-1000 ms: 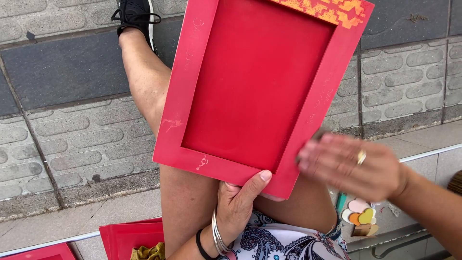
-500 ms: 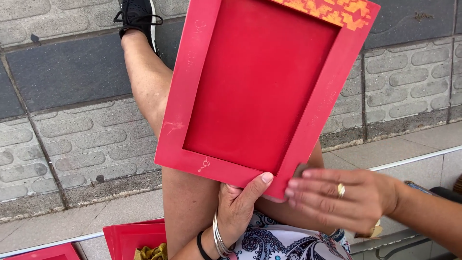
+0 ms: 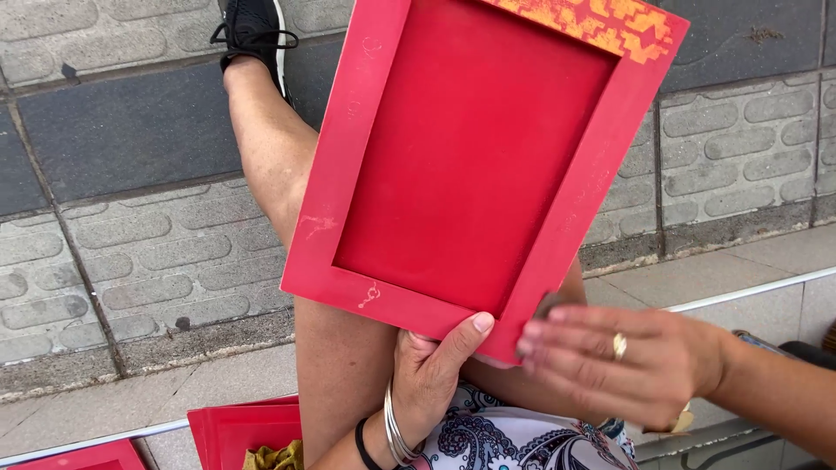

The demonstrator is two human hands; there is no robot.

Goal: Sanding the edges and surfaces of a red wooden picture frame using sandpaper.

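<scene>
A red rectangular frame-like tray [image 3: 475,148] with a raised border and an orange patterned strip along its top edge stands tilted over my leg. My left hand [image 3: 435,365], with silver bangles and a black band at the wrist, grips its lower edge, thumb on the front rim. My right hand [image 3: 623,361], wearing a gold ring, has its fingers spread at the tray's lower right corner, touching the rim; whether something small lies under the fingertips I cannot tell.
My bare leg [image 3: 279,165] stretches out to a black shoe [image 3: 252,30] on paving of grey stone blocks [image 3: 131,261]. More red trays [image 3: 239,426] lie at the lower left, one with yellowish material. A pale kerb [image 3: 740,278] runs on the right.
My right hand has slid down and left along the tray's lower right corner. The small container with coloured pieces seen beside it earlier is now out of sight. The tray stays held.
</scene>
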